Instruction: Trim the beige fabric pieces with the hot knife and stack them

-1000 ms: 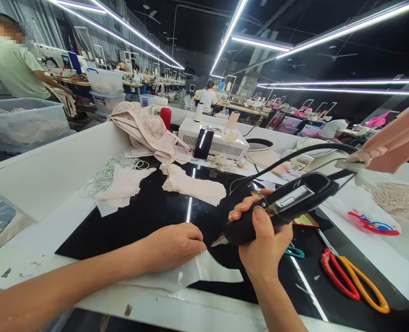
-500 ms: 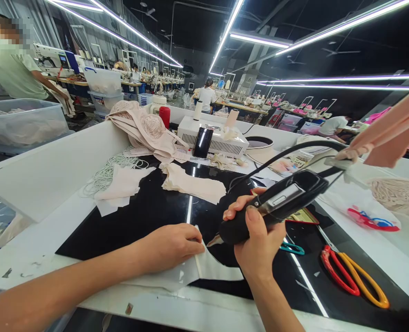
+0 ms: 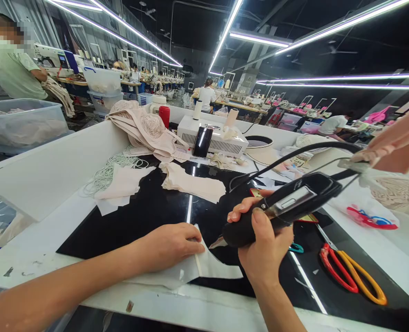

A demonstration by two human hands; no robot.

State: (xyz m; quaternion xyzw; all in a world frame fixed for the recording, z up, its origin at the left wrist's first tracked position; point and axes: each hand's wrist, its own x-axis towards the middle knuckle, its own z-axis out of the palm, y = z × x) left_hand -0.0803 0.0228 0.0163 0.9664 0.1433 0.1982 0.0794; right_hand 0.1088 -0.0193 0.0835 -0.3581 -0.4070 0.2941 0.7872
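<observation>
My left hand (image 3: 172,246) rests at the table's front edge, its fingers closed on a pale cloth piece (image 3: 218,267) with a narrow cream strip along it. That piece lies partly on the black board. In my right hand (image 3: 261,235) is a thick black corded handheld tool (image 3: 287,203) with a silver panel and a pointed metal tip (image 3: 219,242). The tip is just right of the cloth, apparently a little apart from it. Its cable (image 3: 287,154) runs up and back beside hanging pink cloth (image 3: 405,133).
Red-and-orange scissors (image 3: 351,274) and a teal tool handle (image 3: 296,248) lie at right. Farther back are cut cream pieces (image 3: 194,182), tangled pale green cord (image 3: 111,170), a lace garment pile (image 3: 145,129) and a vented white box (image 3: 214,138). A co-worker (image 3: 9,64) is at far left.
My right hand has moved the black tool slightly right, away from the cloth, and the hanging pink cloth has shifted with it. The left hand has stayed in place.
</observation>
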